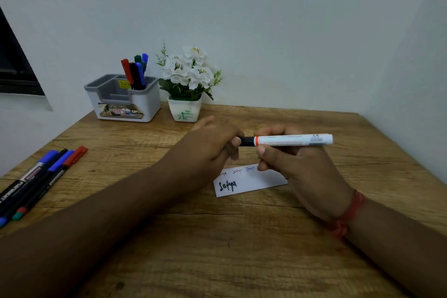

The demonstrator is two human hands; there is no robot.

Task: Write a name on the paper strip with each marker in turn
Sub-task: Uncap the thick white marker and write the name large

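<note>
Both forearms frame the paper strip, flat on the desk. Just above it, the right hand pinches a light, stiff white marker mid-barrel; the left hand curls round its black cap end. That thin strip probably slides; pin one end.

White marker is showing an orange band and black end. White paper strip is carrying black, red and blue writing. Brown woodgrain table, white flowers, red wrist thread.
</note>
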